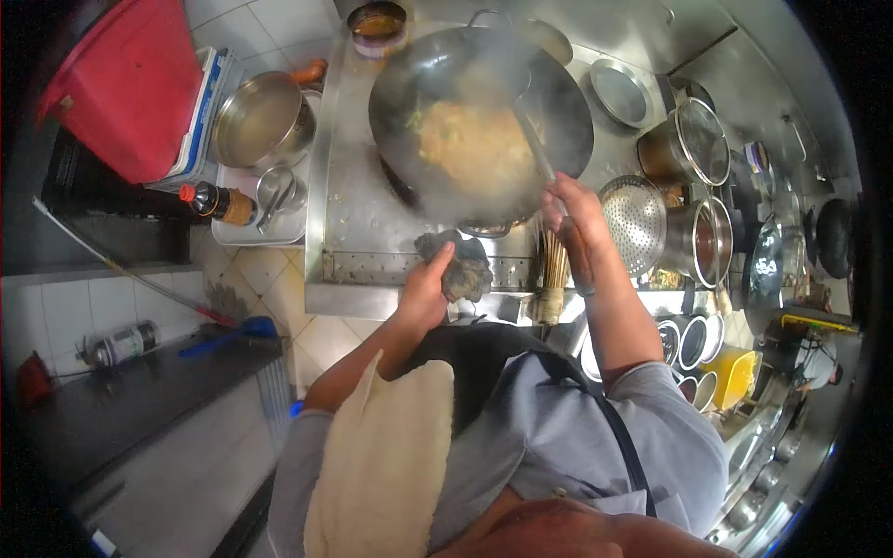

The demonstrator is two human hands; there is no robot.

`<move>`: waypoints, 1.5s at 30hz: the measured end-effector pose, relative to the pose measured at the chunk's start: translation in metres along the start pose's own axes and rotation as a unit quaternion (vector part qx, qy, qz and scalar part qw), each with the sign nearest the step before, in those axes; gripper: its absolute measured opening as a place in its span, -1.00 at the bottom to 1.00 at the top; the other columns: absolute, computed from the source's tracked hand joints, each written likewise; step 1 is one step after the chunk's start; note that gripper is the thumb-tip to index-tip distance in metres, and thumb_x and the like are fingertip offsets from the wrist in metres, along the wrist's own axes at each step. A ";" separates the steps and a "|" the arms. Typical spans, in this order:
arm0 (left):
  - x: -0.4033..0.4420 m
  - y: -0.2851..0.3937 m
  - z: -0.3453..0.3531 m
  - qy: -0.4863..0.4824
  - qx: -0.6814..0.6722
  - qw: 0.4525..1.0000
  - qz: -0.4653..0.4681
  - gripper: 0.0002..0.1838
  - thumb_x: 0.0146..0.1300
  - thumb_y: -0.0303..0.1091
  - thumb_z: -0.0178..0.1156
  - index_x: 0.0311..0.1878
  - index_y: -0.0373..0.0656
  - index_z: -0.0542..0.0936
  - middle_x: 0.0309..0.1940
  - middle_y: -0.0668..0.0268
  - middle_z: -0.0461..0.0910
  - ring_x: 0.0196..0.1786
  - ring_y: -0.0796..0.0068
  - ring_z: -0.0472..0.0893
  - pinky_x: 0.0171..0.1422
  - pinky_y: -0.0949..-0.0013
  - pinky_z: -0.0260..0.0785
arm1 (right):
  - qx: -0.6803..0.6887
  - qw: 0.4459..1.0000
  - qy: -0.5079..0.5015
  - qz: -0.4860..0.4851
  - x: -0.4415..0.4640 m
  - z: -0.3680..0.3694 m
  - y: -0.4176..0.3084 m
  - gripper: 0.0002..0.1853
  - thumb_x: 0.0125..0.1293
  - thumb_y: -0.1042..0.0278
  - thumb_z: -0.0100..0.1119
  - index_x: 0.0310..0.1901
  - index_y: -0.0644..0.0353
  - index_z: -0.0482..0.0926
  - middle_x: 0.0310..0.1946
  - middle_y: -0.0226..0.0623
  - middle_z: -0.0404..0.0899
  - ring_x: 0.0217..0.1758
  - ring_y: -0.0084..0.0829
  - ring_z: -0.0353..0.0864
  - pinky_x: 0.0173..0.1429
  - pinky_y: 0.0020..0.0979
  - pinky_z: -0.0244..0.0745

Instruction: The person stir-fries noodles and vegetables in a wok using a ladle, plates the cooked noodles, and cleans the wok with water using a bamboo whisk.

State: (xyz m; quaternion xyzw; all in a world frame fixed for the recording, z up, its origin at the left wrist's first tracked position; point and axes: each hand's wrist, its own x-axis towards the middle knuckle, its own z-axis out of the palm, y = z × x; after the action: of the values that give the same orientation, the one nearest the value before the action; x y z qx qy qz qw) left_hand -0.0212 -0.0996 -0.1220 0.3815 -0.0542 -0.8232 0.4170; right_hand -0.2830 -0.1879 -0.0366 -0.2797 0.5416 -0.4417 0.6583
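Observation:
A large black wok [391,102] sits on the steel stove, steam rising from it. Pale yellow-brown food in liquid [474,149] fills its middle, with bits of green at the left side. My right hand [572,209] is closed around the long handle of a ladle [533,139], which slants into the wok; steam blurs its head. The dark wooden grip runs back under my wrist. My left hand [428,288] is closed on a dark, dirty rag [467,270], just in front of the wok's near rim.
A bamboo brush [553,270] and a perforated strainer [634,223] are right of the wok. Metal pots [672,149] line the right side. At left stand a steel pot [263,126] and a sauce bottle [219,203] on a tray. Another person [819,363] is far right.

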 end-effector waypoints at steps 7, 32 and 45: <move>-0.001 0.007 0.015 -0.018 -0.007 0.999 -0.030 -0.58 0.51 -0.07 0.20 0.13 -0.28 0.58 -0.05 0.16 0.71 -0.04 0.22 0.73 0.12 0.12 0.60 | -0.012 0.997 -0.070 -0.015 0.035 0.034 -0.057 -0.79 0.47 0.26 0.04 -0.31 0.18 0.45 -0.55 -0.38 0.44 -0.66 -0.57 0.33 -0.55 -0.49 0.28; 0.083 -0.024 -0.002 0.113 0.088 0.989 0.031 -0.87 0.11 -0.40 0.31 -0.32 -0.27 0.64 -0.37 0.29 0.62 -0.25 0.38 0.66 -0.16 0.24 0.54 | -0.670 0.737 -0.094 0.018 -0.196 -0.011 -0.081 -0.23 0.34 0.34 0.14 0.58 0.12 0.15 -0.01 0.17 0.67 0.05 0.13 0.69 0.18 -0.03 0.56; -0.025 -0.036 0.004 0.095 0.009 0.995 0.031 -0.77 0.29 -0.42 0.21 -0.05 -0.34 0.62 -0.18 0.26 0.69 -0.13 0.30 0.70 -0.05 0.21 0.54 | -0.743 0.669 -0.005 -0.029 -0.141 -0.013 0.028 -0.21 0.37 0.40 0.07 0.61 0.00 0.03 0.00 0.09 0.62 -0.02 0.09 0.68 0.06 0.01 0.60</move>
State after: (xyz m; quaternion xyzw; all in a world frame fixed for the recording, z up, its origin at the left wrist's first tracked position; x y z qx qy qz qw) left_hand -0.0377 -0.0591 -0.1195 0.4597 -0.0341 -0.7694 0.4421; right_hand -0.2912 -0.0487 0.0021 -0.6941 0.6790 0.0892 0.2219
